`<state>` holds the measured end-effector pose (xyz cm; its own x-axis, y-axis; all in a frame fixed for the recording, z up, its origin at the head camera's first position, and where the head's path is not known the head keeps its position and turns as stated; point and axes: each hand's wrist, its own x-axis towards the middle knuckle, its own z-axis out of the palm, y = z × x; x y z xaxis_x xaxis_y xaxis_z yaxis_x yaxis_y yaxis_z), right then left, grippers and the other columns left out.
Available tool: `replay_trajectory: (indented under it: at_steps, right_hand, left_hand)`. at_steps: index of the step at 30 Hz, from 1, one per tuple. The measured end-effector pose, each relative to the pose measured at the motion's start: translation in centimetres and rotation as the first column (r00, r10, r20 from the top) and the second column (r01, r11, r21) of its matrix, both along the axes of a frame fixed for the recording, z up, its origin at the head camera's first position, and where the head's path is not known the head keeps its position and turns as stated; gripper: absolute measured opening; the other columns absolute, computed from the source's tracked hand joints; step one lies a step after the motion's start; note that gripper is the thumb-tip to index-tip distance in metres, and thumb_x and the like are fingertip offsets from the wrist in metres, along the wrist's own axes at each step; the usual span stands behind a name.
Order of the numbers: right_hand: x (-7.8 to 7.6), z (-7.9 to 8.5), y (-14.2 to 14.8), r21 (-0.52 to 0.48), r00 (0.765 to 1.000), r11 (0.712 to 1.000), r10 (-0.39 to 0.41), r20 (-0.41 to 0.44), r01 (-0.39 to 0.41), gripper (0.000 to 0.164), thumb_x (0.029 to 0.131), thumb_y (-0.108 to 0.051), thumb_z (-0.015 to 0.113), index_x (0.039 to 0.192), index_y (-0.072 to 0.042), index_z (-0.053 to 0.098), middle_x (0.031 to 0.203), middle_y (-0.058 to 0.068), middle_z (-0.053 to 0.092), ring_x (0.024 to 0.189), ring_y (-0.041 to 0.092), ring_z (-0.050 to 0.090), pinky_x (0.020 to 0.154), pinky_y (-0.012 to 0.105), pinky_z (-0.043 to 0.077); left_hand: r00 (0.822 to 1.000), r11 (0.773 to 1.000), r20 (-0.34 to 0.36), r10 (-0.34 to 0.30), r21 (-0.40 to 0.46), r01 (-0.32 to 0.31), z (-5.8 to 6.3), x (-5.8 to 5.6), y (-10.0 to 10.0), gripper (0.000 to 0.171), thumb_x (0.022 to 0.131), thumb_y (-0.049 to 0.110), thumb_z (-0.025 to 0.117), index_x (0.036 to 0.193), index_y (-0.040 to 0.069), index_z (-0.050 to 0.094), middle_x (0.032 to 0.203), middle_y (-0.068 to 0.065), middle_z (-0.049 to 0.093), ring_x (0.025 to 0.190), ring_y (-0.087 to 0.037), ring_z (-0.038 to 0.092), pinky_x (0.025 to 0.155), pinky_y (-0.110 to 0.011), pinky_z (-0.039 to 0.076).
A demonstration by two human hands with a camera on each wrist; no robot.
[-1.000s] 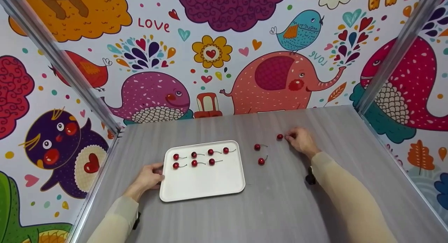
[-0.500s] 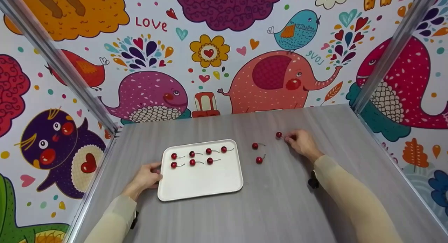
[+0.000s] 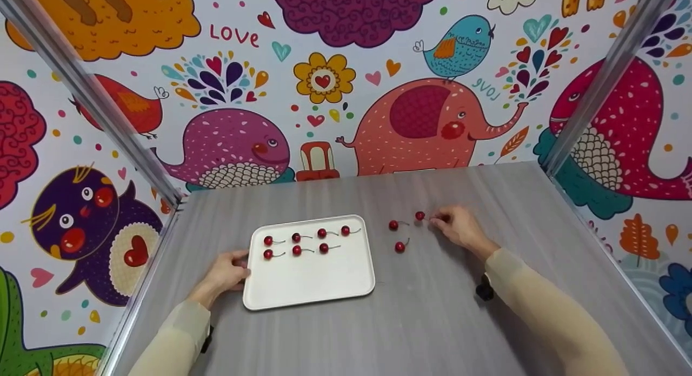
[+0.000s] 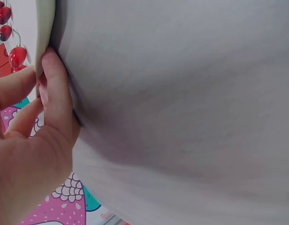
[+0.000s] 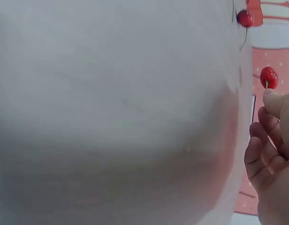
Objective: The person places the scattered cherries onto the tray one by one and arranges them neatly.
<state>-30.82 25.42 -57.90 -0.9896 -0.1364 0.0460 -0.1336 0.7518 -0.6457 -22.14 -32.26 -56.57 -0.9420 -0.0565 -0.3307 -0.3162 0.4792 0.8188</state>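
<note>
My right hand [image 3: 459, 224] pinches a red cherry [image 3: 420, 216] by its stem between thumb and fingertips. In the right wrist view that cherry [image 5: 269, 77] sticks out just past the thumb tip, above the table surface. At the left, my left hand [image 3: 226, 270] grips the left rim of a white rectangular tray [image 3: 313, 284], its fingers on both sides of the edge in the left wrist view. Several cherries [image 3: 296, 238] with stems lie in two rows in the tray's far half, stems pointing right.
Two loose cherries, one farther back [image 3: 393, 225] and one nearer [image 3: 399, 246], lie on the grey table [image 3: 432, 322] right of the tray. A patterned wall [image 3: 335, 121] stands behind, with metal posts [image 3: 600, 89] at both corners.
My right hand has lifted the cherry by its stem and carried it a little left, toward the two loose cherries. My left hand and the tray stay put; the head view shifted slightly.
</note>
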Motion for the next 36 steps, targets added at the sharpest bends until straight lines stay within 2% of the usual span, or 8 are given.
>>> replay_trajectory:
  at_steps: [10,16,22,27,30,36]
  right_hand:
    - [1.4,0.2,-1.8,-0.088,0.994,0.991,0.095,-0.056,-0.100,0.011,0.105,-0.013,0.079,0.109,-0.008,0.087,0.107,0.010,0.082,0.095,0.022,0.067,0.086,0.033,0.057]
    - [2.1,0.2,-2.6,-0.099,0.979,0.981,0.154,-0.133,-0.168,0.008,0.104,-0.010,0.080,0.104,-0.005,0.086,0.103,0.009,0.082,0.092,0.015,0.069,0.083,0.027,0.058]
    - [2.7,0.3,-3.7,-0.134,0.974,0.971,0.182,-0.132,-0.199,0.009,0.104,-0.010,0.079,0.105,-0.005,0.086,0.105,0.008,0.081,0.093,0.012,0.068,0.082,0.023,0.057]
    - [3.0,0.1,-4.8,-0.139,0.961,0.958,0.227,-0.159,-0.249,0.008,0.104,-0.008,0.079,0.102,-0.004,0.086,0.102,0.009,0.080,0.091,0.010,0.068,0.079,0.024,0.056]
    - [3.0,0.1,-5.6,-0.134,0.952,0.953,0.249,-0.176,-0.273,0.007,0.103,-0.008,0.080,0.099,-0.005,0.086,0.099,0.010,0.080,0.088,0.009,0.066,0.078,0.024,0.056]
    - [3.0,0.6,-7.2,-0.105,0.950,0.952,0.271,-0.153,-0.289,0.008,0.104,-0.010,0.080,0.102,-0.006,0.086,0.102,0.006,0.081,0.088,0.011,0.065,0.078,0.026,0.056]
  left_hand:
    - [1.000,1.000,-0.006,-0.007,-0.001,0.007,0.0,0.0,0.0,0.073,0.093,-0.008,0.060,0.164,-0.012,0.045,0.103,-0.009,0.056,0.082,-0.017,0.066,0.071,-0.035,0.064]
    - [1.000,1.000,-0.004,-0.014,0.004,0.014,0.1,0.0,0.1,0.072,0.093,-0.009,0.060,0.163,-0.013,0.045,0.099,-0.006,0.053,0.081,-0.017,0.065,0.071,-0.035,0.064]
    - [1.000,1.000,-0.002,-0.008,-0.008,0.008,0.2,0.1,0.1,0.072,0.093,-0.009,0.061,0.164,-0.012,0.046,0.101,-0.007,0.055,0.083,-0.017,0.066,0.071,-0.035,0.064]
    - [1.000,1.000,0.007,-0.005,-0.023,0.005,0.2,0.1,0.1,0.072,0.094,-0.008,0.062,0.165,-0.010,0.046,0.103,-0.008,0.056,0.085,-0.018,0.066,0.071,-0.035,0.064]
    - [1.000,1.000,0.006,-0.005,-0.028,0.005,0.2,0.2,0.1,0.072,0.094,-0.007,0.062,0.164,-0.010,0.047,0.103,-0.008,0.056,0.084,-0.018,0.066,0.071,-0.035,0.064]
    - [1.000,1.000,-0.013,-0.010,-0.027,0.010,0.2,0.2,0.1,0.071,0.093,-0.006,0.063,0.162,-0.011,0.049,0.101,-0.007,0.056,0.085,-0.018,0.065,0.070,-0.036,0.064]
